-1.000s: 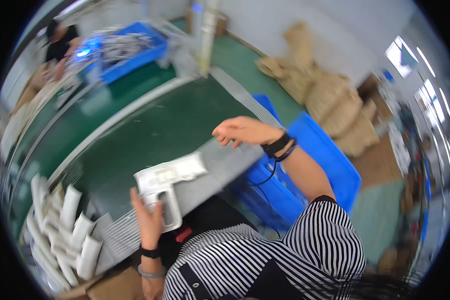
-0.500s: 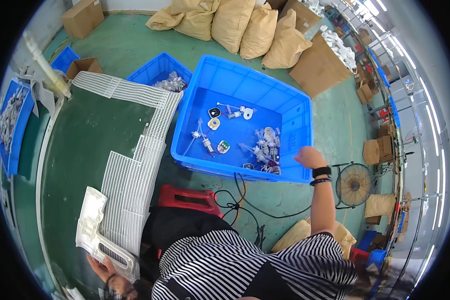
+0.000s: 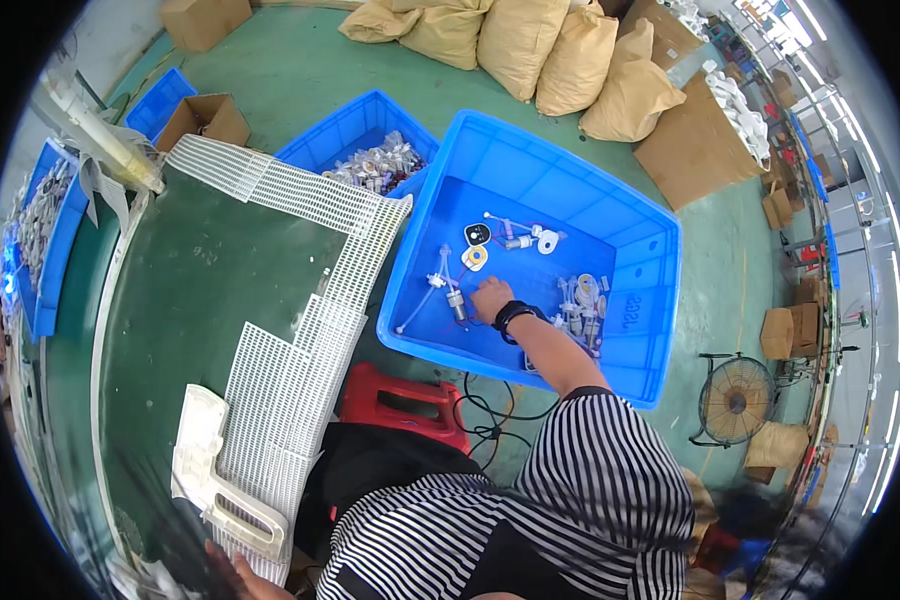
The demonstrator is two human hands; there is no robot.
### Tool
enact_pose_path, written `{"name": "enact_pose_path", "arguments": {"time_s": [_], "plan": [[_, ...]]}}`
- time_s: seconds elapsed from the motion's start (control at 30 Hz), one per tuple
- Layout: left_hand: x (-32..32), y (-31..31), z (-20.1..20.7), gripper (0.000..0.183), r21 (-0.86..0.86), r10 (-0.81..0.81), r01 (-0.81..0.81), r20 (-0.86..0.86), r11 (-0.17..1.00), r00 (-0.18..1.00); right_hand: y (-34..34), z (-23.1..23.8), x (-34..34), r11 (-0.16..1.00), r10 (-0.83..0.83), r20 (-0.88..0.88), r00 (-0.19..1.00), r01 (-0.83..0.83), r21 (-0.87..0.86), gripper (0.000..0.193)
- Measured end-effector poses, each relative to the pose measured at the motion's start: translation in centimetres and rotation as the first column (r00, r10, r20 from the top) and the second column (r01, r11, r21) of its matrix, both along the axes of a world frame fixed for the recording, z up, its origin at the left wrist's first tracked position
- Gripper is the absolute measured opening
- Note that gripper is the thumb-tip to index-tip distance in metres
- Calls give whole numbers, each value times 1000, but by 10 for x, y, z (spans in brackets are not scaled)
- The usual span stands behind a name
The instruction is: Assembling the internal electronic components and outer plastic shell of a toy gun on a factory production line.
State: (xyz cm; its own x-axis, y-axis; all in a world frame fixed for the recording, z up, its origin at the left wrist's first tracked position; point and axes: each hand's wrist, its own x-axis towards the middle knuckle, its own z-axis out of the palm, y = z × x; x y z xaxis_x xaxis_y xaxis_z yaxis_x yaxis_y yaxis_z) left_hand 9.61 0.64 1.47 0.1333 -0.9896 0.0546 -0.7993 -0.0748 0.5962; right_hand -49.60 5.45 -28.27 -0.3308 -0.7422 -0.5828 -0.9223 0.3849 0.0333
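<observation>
My right hand (image 3: 491, 298) reaches down into a large blue plastic bin (image 3: 533, 352). Its fingers are curled together beside a small motor with clear tubing (image 3: 457, 304); they cover whatever lies beneath them. Near it lie a white part with a yellow ring (image 3: 475, 258), a black-faced round part (image 3: 477, 234) and another motor with a white cap (image 3: 519, 241). A heap of similar tubed assemblies (image 3: 578, 305) sits to the right of my wrist. At lower left, my left hand (image 3: 242, 576) is partly visible, fingers stretched out next to a white plastic housing (image 3: 200, 440).
White perforated mats (image 3: 270, 390) line the edge of the green worktable (image 3: 200, 290). A red stool (image 3: 395, 405) and black cables (image 3: 490, 432) are below the bin. Behind stand a smaller blue bin of parts (image 3: 370, 165) and tan sacks (image 3: 525, 45). A fan (image 3: 735, 400) stands at right.
My right hand has moved left and down from the bin's right rim into the bin. My left hand has slipped lower, partly out of view. The whole view has shifted.
</observation>
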Motion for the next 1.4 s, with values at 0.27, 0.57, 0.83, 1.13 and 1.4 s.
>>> {"name": "enact_pose_path", "arguments": {"time_s": [0.27,0.57,0.83,1.13,1.4], "plan": [[-42,-8,32,42,-109,-165,216,355,970,920,8,48,-58,745,-234,789,568,626,-230,20],[-11,-1,28,37,-8,-193,194,57,981,979,-54,311,-40,538,153,546,824,394,-745,17],[-27,-25,92,35,-267,-409,310,-566,913,716,-117,491,94,489,677,408,613,39,-871,19],[-106,-89,174,55,-133,-640,742,-618,658,457,-165,485,286,176,941,82,328,-269,-947,19],[-59,-101,159,27,132,-418,619,-628,774,657,-172,418,334,606,774,633,19,267,-749,27]]}}
